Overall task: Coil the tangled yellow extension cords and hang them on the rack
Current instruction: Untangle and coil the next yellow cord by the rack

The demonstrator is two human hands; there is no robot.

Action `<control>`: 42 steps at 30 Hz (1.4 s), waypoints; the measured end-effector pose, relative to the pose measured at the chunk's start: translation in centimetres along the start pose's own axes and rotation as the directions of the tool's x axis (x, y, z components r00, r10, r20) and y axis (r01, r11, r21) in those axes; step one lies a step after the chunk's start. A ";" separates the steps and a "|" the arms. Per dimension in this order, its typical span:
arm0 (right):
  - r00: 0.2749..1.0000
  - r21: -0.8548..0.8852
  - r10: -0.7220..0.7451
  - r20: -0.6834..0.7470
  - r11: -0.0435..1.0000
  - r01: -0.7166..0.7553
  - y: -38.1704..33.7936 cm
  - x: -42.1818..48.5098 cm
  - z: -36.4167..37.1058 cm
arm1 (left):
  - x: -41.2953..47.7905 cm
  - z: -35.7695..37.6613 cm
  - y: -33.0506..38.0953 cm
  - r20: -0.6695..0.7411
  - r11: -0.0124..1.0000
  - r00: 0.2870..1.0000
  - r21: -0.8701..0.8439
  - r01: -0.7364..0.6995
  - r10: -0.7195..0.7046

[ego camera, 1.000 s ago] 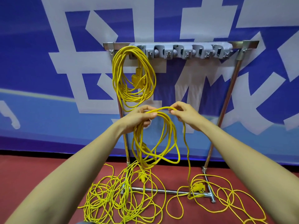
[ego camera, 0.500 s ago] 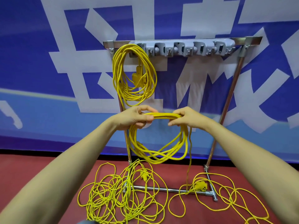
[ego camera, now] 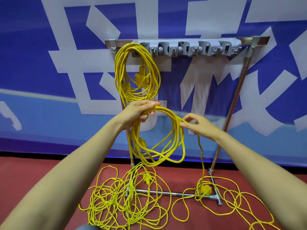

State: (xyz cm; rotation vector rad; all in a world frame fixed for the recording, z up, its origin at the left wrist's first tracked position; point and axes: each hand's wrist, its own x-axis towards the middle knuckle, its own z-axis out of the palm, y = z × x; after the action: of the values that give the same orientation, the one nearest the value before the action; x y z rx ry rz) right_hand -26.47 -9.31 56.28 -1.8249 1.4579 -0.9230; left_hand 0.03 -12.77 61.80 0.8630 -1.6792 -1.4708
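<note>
my left hand point(ego camera: 139, 112) grips the top of the half-made coil point(ego camera: 166, 146), fingers curled round the gathered strands. my right hand point(ego camera: 199, 127), lower and to the right, pinches a strand on the coil's right side between thumb and forefinger, the other fingers spread loose. the coil hangs below my left hand in the middle of the frame, its long axis roughly up and down. from under my right hand the trailing cord point(ego camera: 201, 156) drops straight to the loose loops point(ego camera: 232, 206) on the red floor point(ego camera: 33, 176) at lower right, so the slack i must feed next lies directly beneath that hand. the free grey hooks point(ego camera: 191, 49) on the rack point(ego camera: 259, 39) sit above, nearer my left hand, beside the hung coil point(ego camera: 137, 75) at the rack's left end. another tangle point(ego camera: 116, 205) lies at lower centre-left. half a second ago both hands held the coil's top level, close together, as a flat bundle; now my right hand has slid down and away into a pinch, my left has risen, and the coil hangs longer.
</note>
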 end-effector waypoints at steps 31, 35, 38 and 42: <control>0.887 -0.625 -0.020 0.462 0.702 0.341 -7.2 -0.1 2.6 | 1.3 2.7 -5.6 -0.337 0.981 0.940 0.162 0.107 -0.047; 0.907 -0.244 -0.233 0.351 0.912 0.329 -8.0 0.6 2.9 | 0.9 4.1 -5.3 -0.240 0.957 0.970 0.268 0.112 -0.046; 0.963 -0.011 -0.204 0.174 0.978 0.209 -7.4 1.2 2.6 | 0.5 3.6 -4.6 -0.188 0.987 0.971 0.035 0.154 -0.145; 0.989 0.078 -0.128 -0.073 0.988 0.134 -6.3 1.7 2.1 | 0.1 2.7 -4.1 -0.078 0.993 0.992 0.059 0.101 -0.097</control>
State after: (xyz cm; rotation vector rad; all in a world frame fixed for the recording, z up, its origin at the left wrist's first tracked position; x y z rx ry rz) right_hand -21.08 -9.63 60.48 -1.8617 1.3318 -1.1037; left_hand -2.27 -11.99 57.56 1.0365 -1.6550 -1.4392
